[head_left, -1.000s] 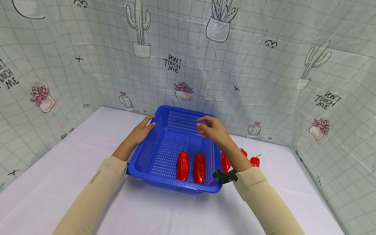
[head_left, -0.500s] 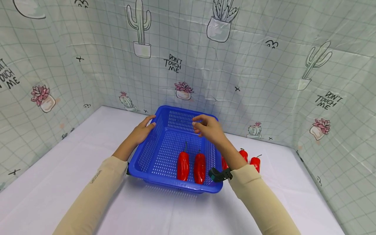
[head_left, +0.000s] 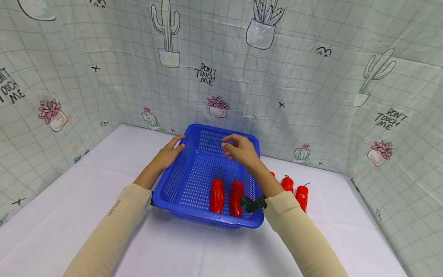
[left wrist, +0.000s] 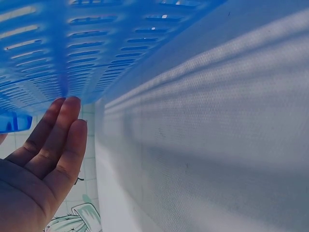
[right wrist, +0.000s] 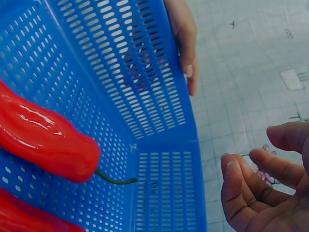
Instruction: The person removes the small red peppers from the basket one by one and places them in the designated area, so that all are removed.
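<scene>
A blue slotted plastic basket (head_left: 202,223) stands on the white table with two long red peppers (head_left: 217,196) lying inside, green stems pointing away. My left hand (head_left: 168,156) rests against the basket's left side, thumb and fingertips right at the rim. In the left wrist view its extended fingers (left wrist: 67,140) lie close to the outside wall. My right hand (head_left: 240,149) hovers over the far right part of the basket with fingers loosely bent and holding nothing. The right wrist view shows a gap between its thumb and fingertips.
To the right of the basket lie more red peppers (head_left: 302,198), partly hidden behind my right forearm. A cloth backdrop (head_left: 311,84) printed with cacti rises behind and along both sides of the white table (head_left: 166,254).
My right hand has moved left, further over the basket, and its forearm has uncovered more of the right-hand peppers. The left hand has kept its place at the rim.
</scene>
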Demonstrator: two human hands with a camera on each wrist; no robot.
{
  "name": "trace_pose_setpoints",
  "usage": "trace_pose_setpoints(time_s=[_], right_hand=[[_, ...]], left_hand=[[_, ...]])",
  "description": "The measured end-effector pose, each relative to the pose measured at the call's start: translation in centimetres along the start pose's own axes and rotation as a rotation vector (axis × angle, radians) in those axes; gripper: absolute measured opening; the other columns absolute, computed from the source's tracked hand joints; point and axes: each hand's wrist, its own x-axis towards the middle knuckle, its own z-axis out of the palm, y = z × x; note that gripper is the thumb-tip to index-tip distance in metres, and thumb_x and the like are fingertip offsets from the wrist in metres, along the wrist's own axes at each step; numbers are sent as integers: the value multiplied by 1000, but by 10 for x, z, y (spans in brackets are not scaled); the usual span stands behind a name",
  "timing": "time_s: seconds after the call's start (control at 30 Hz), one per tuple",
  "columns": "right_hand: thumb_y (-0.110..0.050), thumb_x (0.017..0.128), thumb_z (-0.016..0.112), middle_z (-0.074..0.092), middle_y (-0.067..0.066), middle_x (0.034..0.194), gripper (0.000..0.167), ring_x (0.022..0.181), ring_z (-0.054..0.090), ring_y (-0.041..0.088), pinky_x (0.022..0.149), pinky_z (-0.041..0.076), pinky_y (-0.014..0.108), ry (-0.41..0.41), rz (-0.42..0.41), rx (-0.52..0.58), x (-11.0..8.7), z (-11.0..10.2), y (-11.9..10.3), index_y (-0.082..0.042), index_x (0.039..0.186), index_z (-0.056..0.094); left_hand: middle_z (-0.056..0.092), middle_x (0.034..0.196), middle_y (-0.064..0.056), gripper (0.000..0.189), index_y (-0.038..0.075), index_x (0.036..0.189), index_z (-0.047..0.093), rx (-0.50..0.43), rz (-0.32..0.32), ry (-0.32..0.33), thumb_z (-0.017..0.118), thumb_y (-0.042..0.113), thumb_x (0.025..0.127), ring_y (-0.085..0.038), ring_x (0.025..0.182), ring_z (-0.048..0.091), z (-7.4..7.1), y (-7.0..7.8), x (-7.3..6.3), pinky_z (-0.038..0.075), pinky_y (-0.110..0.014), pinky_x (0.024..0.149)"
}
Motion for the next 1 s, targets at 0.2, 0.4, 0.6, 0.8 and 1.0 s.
trace_pose_setpoints(time_s=[0.2, 0.4, 0.6, 0.8, 1.0], right_hand=[[-16, 99, 57, 68, 15, 98, 28, 77, 65, 15, 80, 58, 42, -9, 9, 7, 4, 6, 3, -3, 122, 63], [-16, 98, 59, 67, 16, 94, 28, 76, 65, 14, 76, 59, 37, -42, 12, -9, 9, 13, 9, -2, 122, 63], [-17, 98, 60, 68, 17, 97, 32, 76, 67, 15, 77, 59, 36, -98, 58, -15, 11, 20, 14, -1, 126, 59], [-16, 98, 60, 66, 25, 101, 37, 80, 70, 27, 84, 57, 44, -191, 120, -37, 11, 25, 16, 1, 130, 56], [-22, 97, 62, 66, 23, 102, 42, 92, 70, 35, 84, 57, 41, -314, 154, -166, 9, 28, 18, 0, 133, 55]], left_hand=[[20, 161, -21, 53, 14, 156, 23, 4, 7, 3, 33, 31, 107, -49, 144, 22, 0, -1, 1, 21, -66, 112], [20, 161, -21, 53, 14, 156, 23, 0, 0, 1, 33, 31, 107, -50, 144, 23, 0, -1, 0, 22, -66, 112], [22, 161, -21, 53, 14, 156, 24, -3, 2, 5, 34, 31, 107, -49, 144, 24, 0, 1, 1, 23, -66, 112], [22, 160, -21, 53, 15, 156, 25, 17, 2, 11, 34, 30, 106, -49, 143, 26, 1, 1, 1, 24, -66, 111], [21, 161, -21, 53, 15, 156, 24, 16, -4, 8, 34, 31, 106, -49, 143, 26, 1, 1, 1, 24, -66, 111]])
